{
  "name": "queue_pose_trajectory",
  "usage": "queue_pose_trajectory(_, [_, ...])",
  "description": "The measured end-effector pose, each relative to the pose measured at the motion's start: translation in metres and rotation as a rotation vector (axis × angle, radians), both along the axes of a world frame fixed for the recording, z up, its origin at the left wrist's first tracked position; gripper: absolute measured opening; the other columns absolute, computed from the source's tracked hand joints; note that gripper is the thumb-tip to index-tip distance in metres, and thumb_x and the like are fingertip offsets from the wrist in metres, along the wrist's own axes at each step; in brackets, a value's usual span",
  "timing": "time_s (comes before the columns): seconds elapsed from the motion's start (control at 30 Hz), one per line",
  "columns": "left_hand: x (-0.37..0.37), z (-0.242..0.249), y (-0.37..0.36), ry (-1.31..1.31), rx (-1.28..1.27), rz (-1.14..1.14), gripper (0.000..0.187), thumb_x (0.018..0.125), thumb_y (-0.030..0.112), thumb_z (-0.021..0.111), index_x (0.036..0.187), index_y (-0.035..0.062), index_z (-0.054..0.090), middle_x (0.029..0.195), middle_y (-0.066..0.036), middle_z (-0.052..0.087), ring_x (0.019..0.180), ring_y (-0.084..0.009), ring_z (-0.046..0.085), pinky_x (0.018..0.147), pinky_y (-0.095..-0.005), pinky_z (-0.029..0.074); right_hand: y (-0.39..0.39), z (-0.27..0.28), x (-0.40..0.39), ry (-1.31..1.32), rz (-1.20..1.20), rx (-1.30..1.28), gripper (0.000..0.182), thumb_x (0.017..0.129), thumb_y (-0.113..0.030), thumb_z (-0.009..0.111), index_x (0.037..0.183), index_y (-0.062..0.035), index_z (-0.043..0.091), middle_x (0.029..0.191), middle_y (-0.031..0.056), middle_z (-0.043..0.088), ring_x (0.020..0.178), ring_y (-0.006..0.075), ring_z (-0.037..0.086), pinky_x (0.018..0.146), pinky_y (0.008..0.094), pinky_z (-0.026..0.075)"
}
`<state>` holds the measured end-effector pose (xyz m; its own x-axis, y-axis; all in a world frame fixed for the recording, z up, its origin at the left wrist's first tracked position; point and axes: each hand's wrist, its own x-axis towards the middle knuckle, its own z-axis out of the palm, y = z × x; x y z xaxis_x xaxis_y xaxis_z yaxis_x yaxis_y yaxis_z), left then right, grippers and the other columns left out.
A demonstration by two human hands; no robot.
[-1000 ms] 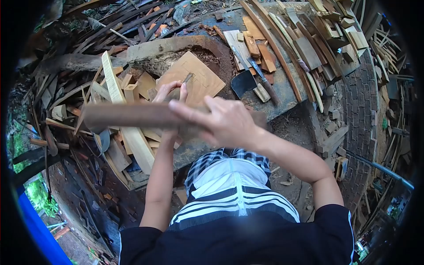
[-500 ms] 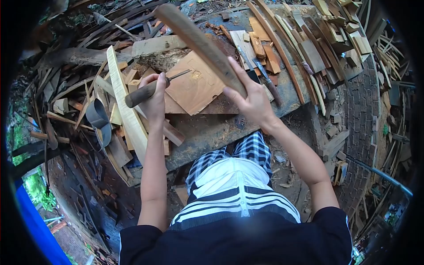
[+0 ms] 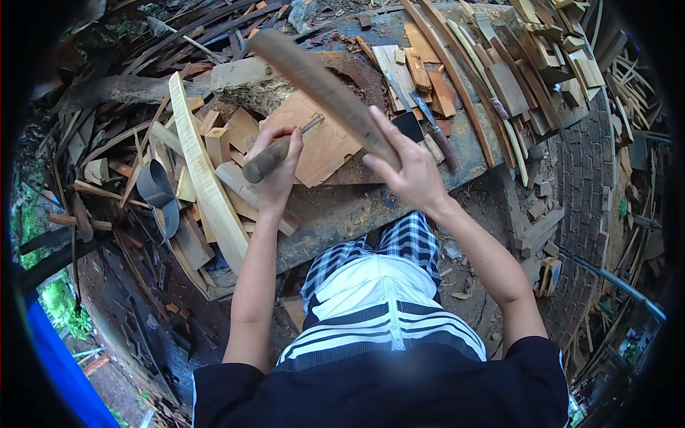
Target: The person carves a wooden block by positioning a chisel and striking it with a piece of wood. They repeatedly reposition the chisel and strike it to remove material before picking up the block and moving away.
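Note:
My left hand [image 3: 277, 178] is closed around the round wooden handle of a chisel [image 3: 264, 162], whose thin metal blade points up and to the right over a flat square board [image 3: 325, 153]. The blade's tip reaches a roughened, carved patch of that board. In my right hand [image 3: 414, 175] is the lower end of a thick wooden stick [image 3: 314, 85], gripped with the thumb on one side. The stick slants up to the left above the board and hides part of its upper right side.
Under the board lies a worn workbench [image 3: 342, 207] with wood dust on it. A long pale plank [image 3: 203, 171] and a curled grey strip [image 3: 157, 189] lie at left among offcuts. Blue-bladed tools [image 3: 424, 114], wood blocks [image 3: 417, 71] and long strips [image 3: 457, 78] lie at right.
My left hand has moved right and slightly down with the chisel, bringing its tip to the carved patch. The stick's far end has dipped slightly; my right hand has barely moved.

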<state>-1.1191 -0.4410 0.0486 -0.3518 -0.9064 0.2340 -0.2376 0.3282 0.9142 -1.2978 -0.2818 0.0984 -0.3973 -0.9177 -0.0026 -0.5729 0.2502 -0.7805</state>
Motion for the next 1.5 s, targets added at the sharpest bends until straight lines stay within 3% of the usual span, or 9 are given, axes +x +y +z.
queue_pose_trajectory(0.2, [-0.013,0.017,0.010,-0.142,-0.137,0.013,0.019,0.087,0.025,0.074,0.092,0.0071,0.068,0.083,-0.005,0.068,0.075,-0.0137,0.064,0.073,-0.0279,0.050,-0.015,0.059,0.029,0.330,0.430,-0.430,0.082,0.074,-0.025,0.077,0.149,-0.0297,0.043,0.067,0.0044,0.046,0.053,0.0180,0.049,0.048,0.0323,0.044])
queue_pose_trajectory(0.3, [-0.012,0.014,0.012,-0.056,-0.026,0.022,0.020,0.088,0.026,0.073,0.092,0.0078,0.068,0.085,-0.006,0.069,0.075,-0.0159,0.064,0.073,-0.0301,0.051,-0.020,0.046,0.029,0.426,0.434,-0.240,0.081,0.070,-0.025,0.078,0.145,-0.0312,0.048,0.066,0.0043,0.044,0.054,0.0185,0.050,0.047,0.0307,0.043])
queue_pose_trajectory(0.43, [-0.015,0.024,0.014,-0.210,-0.078,0.012,0.019,0.089,0.024,0.072,0.092,0.0059,0.067,0.085,-0.004,0.068,0.081,-0.0135,0.062,0.076,-0.0295,0.049,-0.017,0.060,0.040,0.363,0.413,-0.483,0.070,0.086,-0.041,0.069,0.149,-0.0350,0.039,0.066,0.0045,0.048,0.049,0.0148,0.050,0.043,0.0258,0.045])
queue_pose_trajectory(0.5, [-0.015,0.020,0.015,-0.084,-0.086,-0.039,0.017,0.090,0.023,0.071,0.091,0.0072,0.067,0.086,-0.004,0.067,0.083,-0.0127,0.061,0.077,-0.0287,0.048,-0.021,0.047,0.035,0.478,0.390,-0.148,0.073,0.083,-0.038,0.071,0.149,-0.0364,0.040,0.066,0.0037,0.047,0.050,0.0152,0.051,0.044,0.0274,0.045])
queue_pose_trajectory(0.67, [-0.017,0.019,0.011,-0.137,0.043,0.029,0.016,0.092,0.020,0.070,0.094,0.0047,0.064,0.086,-0.002,0.063,0.084,-0.0096,0.058,0.077,-0.0242,0.046,-0.017,0.061,0.037,0.397,0.387,-0.428,0.077,0.079,-0.035,0.073,0.149,-0.0357,0.039,0.067,0.0046,0.049,0.052,0.0175,0.055,0.044,0.0288,0.046])
queue_pose_trajectory(0.83, [-0.002,-0.013,0.002,0.217,-0.029,-0.116,0.015,0.091,0.013,0.067,0.101,0.0034,0.061,0.093,-0.002,0.063,0.090,-0.0101,0.059,0.079,-0.0261,0.047,-0.024,0.041,0.031,0.415,0.355,-0.160,0.073,0.086,-0.035,0.068,0.151,-0.0343,0.035,0.069,0.0081,0.052,0.056,0.0219,0.061,0.047,0.0326,0.050])
queue_pose_trajectory(0.9, [0.016,-0.022,-0.006,-0.083,-0.021,0.010,0.015,0.090,0.011,0.067,0.102,0.0037,0.062,0.097,-0.004,0.063,0.092,-0.0107,0.059,0.082,-0.0267,0.047,-0.020,0.029,0.027,0.081,0.228,-0.171,0.085,0.080,-0.024,0.074,0.153,-0.0315,0.032,0.088,0.0143,0.064,0.073,0.0280,0.067,0.059,0.0374,0.056])
queue_pose_trajectory(1.13, [0.037,-0.016,-0.038,0.261,0.435,0.043,0.028,0.087,0.006,0.073,0.108,0.0005,0.055,0.100,-0.010,0.060,0.091,-0.0181,0.065,0.086,-0.0334,0.059,0.005,-0.005,-0.016,-0.006,-0.013,0.202,0.073,0.089,-0.038,0.067,0.153,-0.0267,0.032,0.113,0.0238,0.067,0.097,0.0370,0.069,0.085,0.0430,0.051])
queue_pose_trajectory(1.5, [0.004,0.032,-0.068,0.179,0.348,-0.099,0.050,0.086,0.008,0.074,0.128,-0.0048,0.048,0.111,-0.019,0.067,0.102,-0.0194,0.065,0.091,-0.0292,0.053,0.024,-0.030,-0.015,0.109,-0.043,0.233,0.073,0.087,-0.040,0.068,0.152,-0.0304,0.034,0.102,0.0197,0.067,0.093,0.0371,0.066,0.081,0.0451,0.051])
